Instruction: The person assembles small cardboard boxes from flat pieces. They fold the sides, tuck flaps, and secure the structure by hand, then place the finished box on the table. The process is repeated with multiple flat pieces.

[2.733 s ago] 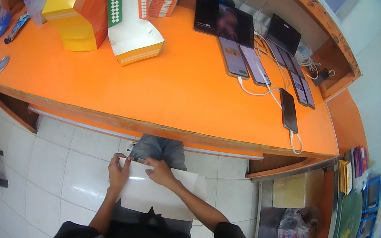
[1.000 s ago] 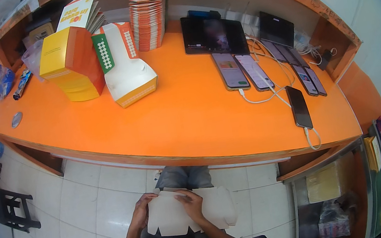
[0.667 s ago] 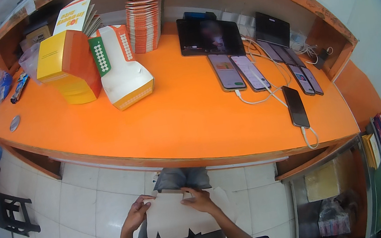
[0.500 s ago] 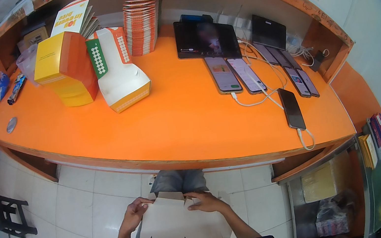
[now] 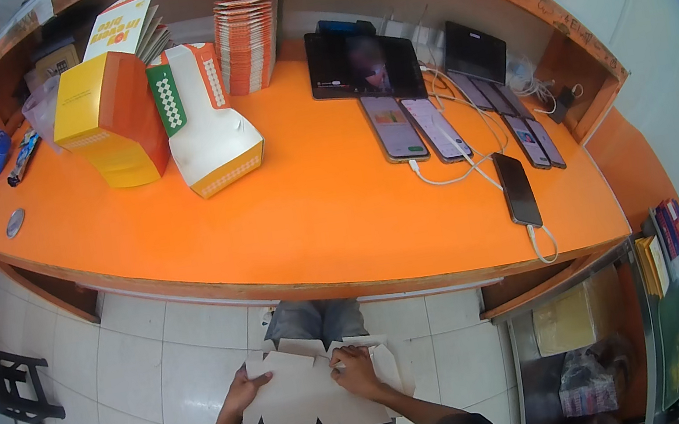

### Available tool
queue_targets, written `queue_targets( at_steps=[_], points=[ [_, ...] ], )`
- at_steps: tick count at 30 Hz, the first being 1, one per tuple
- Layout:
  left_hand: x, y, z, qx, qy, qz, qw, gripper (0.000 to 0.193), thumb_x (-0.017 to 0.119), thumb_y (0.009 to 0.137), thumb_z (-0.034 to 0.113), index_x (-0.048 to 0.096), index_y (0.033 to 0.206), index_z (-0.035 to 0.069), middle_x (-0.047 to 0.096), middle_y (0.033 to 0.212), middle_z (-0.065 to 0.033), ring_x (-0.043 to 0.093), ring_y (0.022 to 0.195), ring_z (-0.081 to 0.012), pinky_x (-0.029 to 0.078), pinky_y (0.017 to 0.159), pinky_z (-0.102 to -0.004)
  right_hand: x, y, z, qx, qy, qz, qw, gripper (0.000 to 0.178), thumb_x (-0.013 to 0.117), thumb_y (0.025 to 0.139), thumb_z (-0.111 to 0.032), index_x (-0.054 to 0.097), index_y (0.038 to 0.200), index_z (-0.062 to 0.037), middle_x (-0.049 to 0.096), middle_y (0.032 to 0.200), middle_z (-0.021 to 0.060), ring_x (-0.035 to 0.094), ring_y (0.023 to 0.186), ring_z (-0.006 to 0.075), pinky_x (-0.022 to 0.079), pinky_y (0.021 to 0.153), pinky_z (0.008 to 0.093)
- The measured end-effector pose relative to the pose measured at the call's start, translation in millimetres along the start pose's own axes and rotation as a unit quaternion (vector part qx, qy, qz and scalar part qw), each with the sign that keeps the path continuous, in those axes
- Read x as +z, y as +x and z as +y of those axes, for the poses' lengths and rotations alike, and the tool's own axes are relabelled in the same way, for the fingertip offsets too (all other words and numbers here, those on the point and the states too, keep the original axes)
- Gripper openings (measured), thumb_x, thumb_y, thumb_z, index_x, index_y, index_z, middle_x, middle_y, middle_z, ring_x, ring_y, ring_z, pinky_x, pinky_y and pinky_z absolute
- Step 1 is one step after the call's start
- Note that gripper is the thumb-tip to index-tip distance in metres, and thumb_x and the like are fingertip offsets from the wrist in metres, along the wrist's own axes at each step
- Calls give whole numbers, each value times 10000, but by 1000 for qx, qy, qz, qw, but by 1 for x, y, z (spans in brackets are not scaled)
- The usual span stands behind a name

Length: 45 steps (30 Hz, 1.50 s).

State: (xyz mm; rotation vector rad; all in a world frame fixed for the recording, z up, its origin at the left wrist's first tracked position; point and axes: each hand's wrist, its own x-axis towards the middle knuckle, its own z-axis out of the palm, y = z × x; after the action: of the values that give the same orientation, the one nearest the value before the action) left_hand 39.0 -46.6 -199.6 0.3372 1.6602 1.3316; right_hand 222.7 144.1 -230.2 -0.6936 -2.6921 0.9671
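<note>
A flat, unfolded cardboard box blank (image 5: 302, 395) lies across my lap, its plain pale side up, with notched edges and small flaps. Its left edge is held by my left hand (image 5: 248, 388), thumb on top and the other fingers underneath. My right hand (image 5: 354, 373) is curled at the far right part of the blank, fingers bent against a flap. What its fingertips grip there is partly hidden. On the table ahead stand an opened food box (image 5: 216, 147), white inside with green and yellow sides, and a nested stack of yellow and orange boxes (image 5: 107, 116).
The orange table (image 5: 289, 229) spans the view before me. A tall stack of folded cartons (image 5: 249, 35) stands at its back. Phones with white cables and a tablet (image 5: 365, 61) occupy the right side. A black stool (image 5: 19, 384) is on the floor at left; shelves (image 5: 584, 324) stand at right.
My left hand has shifted down the blank's left edge, thumb now over it. My right hand has curled its fingers and turned at the flap. A flap at the right side now shows more.
</note>
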Motion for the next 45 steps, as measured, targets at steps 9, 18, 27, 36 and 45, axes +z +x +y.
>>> queue_targets(
  at_steps=[9,18,27,36,45],
  points=[
    [-8,-7,-34,-18,-31,74,997,425,713,776,78,570,1170,10,654,1041,-81,600,974,-183,465,863,-309,-13,-32,-8,-5,9,-20,1000,256,625,782,-110,648,1034,-149,663,1025,93,558,1080,279,329,1009,456],
    [-6,1,-36,7,-63,51,997,392,699,775,63,561,1141,25,652,980,-88,624,877,-179,498,777,-305,11,-90,-37,-12,-88,-27,996,469,610,866,-269,513,1292,-101,544,1293,180,414,1304,325,228,1076,571],
    [-6,-14,5,55,-152,-67,985,256,660,819,17,547,1044,62,657,1080,-143,630,941,-199,508,816,-319,-44,-19,-21,107,218,-72,967,595,636,849,-397,442,1365,-172,563,1285,147,449,1266,357,290,1037,591],
    [-10,-24,20,112,-136,5,984,233,622,821,-32,531,1020,48,644,1130,-206,612,1049,-236,492,900,-339,-21,26,-65,-88,-176,-207,958,617,604,867,-302,361,1429,-229,490,1370,144,356,1329,375,220,1066,556],
    [-9,-23,30,101,-55,-21,993,218,620,825,-36,536,1010,40,637,1146,-217,614,1059,-250,496,902,-335,-14,6,-69,-82,29,-195,977,675,623,847,-236,318,1445,-170,214,1525,184,233,1405,361,195,1081,524]
  ],
)
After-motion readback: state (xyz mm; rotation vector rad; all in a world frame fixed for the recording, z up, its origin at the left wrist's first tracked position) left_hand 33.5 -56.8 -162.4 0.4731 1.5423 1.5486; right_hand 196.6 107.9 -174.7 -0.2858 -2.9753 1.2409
